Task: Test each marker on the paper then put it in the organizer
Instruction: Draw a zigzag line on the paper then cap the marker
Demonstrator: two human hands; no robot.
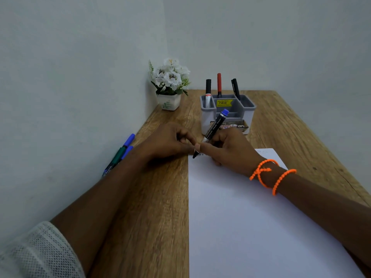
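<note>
My right hand (228, 149) grips a blue-ended black marker (215, 125), tilted, with its dark tip touching the top left corner of the white paper (251, 227). Beside it my left hand (168, 143) rests on the wooden table, fingers curled near the tip; whether it holds the marker's cap is hidden. Behind the hands stands the grey organizer (206, 115) with two black markers (208, 91) (235, 89) and a red marker (219, 83) upright in it. Several loose markers (120, 153), blue and green, lie at the table's left edge by the wall.
A white pot of white artificial flowers (169, 85) stands in the back left corner of the wooden table (156, 217). Walls close off the left and far sides. Orange bead bracelets (269, 173) circle my right wrist.
</note>
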